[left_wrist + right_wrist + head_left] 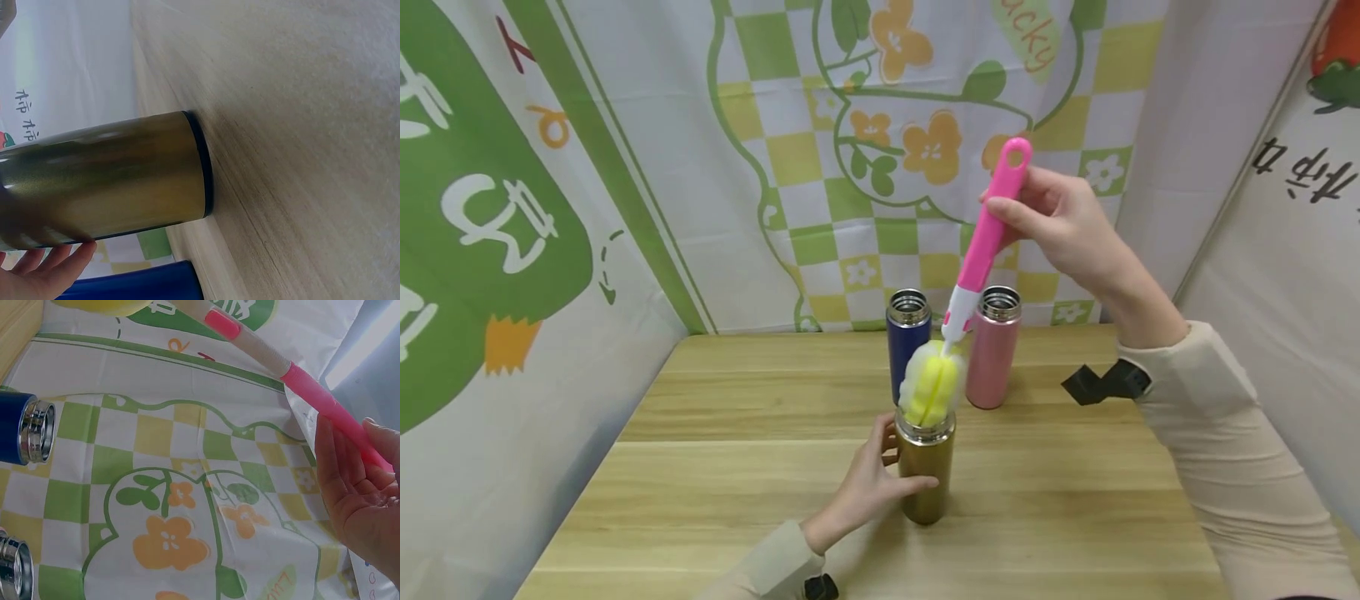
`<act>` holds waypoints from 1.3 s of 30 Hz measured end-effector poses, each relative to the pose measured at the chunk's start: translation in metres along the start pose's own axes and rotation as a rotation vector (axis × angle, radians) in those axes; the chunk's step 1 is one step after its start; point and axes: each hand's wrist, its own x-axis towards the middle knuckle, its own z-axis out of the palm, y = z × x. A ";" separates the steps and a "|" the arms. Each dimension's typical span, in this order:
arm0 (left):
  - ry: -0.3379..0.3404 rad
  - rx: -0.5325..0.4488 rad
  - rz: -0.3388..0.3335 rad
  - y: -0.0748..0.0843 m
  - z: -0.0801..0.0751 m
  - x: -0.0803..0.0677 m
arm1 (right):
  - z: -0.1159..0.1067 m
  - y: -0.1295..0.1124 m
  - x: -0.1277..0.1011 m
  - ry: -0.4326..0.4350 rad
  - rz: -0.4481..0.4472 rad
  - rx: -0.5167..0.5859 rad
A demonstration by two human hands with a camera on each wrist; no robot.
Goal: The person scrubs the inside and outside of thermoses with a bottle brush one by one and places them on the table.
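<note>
A gold metal flask [925,471] stands upright on the wooden table [737,467], and my left hand [868,487] grips its body; the left wrist view shows the flask's lower part [112,178] with fingertips [59,259] against it. My right hand [1060,221] holds the pink handle [988,225] of a bottle brush, also seen as the pink handle [325,400] in the right wrist view. The brush's yellow and white sponge head [931,383] sits at the flask's open mouth, partly inside it.
A blue flask [907,337] and a pink flask [994,346] stand open-topped behind the gold one; the blue flask [25,428] shows in the right wrist view. Printed cloth walls close the table's back and sides. A black wrist strap [1105,383] sits on the right sleeve.
</note>
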 end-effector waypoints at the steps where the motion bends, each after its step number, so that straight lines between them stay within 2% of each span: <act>1: 0.000 0.000 0.000 0.000 0.000 0.000 | 0.001 0.000 -0.001 -0.005 0.002 -0.012; 12: 0.004 0.002 0.012 -0.001 0.001 0.000 | 0.014 0.007 -0.001 -0.028 -0.016 -0.051; 20: 0.005 -0.001 0.003 0.000 0.002 -0.001 | 0.017 0.019 -0.008 -0.030 0.006 -0.019; 28: 0.008 0.000 -0.007 -0.001 0.001 -0.003 | 0.022 0.018 -0.012 -0.060 -0.014 -0.005; 39: 0.011 0.007 0.000 -0.001 0.002 0.000 | 0.027 0.016 -0.012 -0.098 -0.020 -0.053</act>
